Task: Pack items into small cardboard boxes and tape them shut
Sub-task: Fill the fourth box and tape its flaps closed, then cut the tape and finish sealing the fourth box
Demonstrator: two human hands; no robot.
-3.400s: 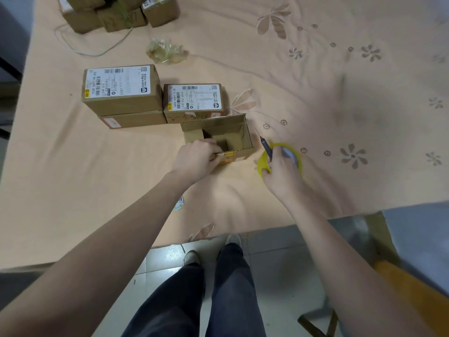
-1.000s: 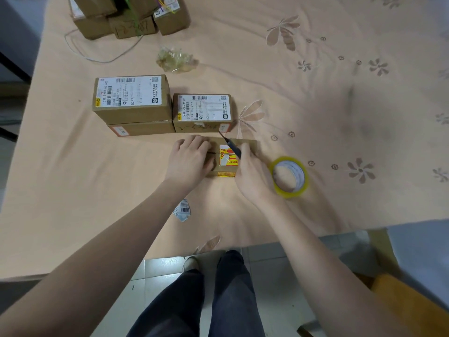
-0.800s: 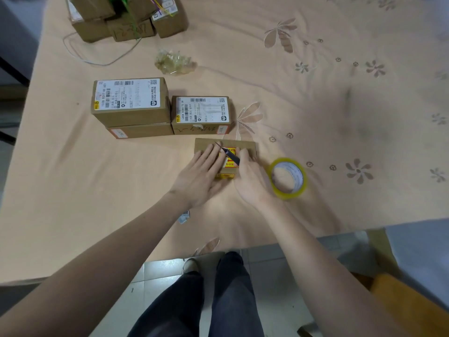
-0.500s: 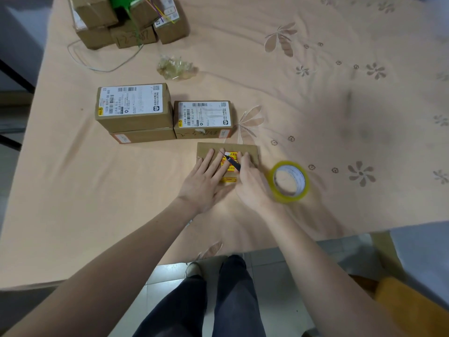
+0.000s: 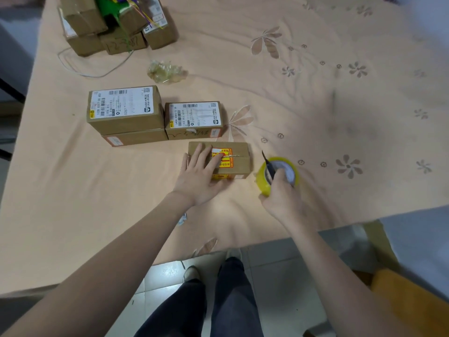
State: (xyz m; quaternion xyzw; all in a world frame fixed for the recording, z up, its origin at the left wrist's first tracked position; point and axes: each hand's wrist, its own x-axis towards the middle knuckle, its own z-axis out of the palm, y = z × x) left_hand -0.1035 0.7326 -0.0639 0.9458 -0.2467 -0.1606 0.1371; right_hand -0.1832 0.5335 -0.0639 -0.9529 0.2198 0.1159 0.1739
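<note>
A small cardboard box (image 5: 239, 156) with a red and yellow sticker lies on the table with its top flaps folded shut. My left hand (image 5: 199, 176) rests flat on its left half, fingers spread over the flaps. To the right, my right hand (image 5: 279, 193) grips a yellow roll of tape (image 5: 264, 181) tilted up on edge. The same hand also holds a thin dark knife (image 5: 267, 161) whose blade points up and away.
Two labelled boxes (image 5: 126, 110) (image 5: 194, 119) sit just behind the small box, the left one stacked on another box. A pile of boxes (image 5: 114, 27) with a thin wire is at the far left corner. Crumpled plastic (image 5: 166, 71) lies between. The table edge runs near my legs.
My right hand has left the box top and moved right onto the tape roll, tipping it up. My left hand stays pressed on the shut flaps.
</note>
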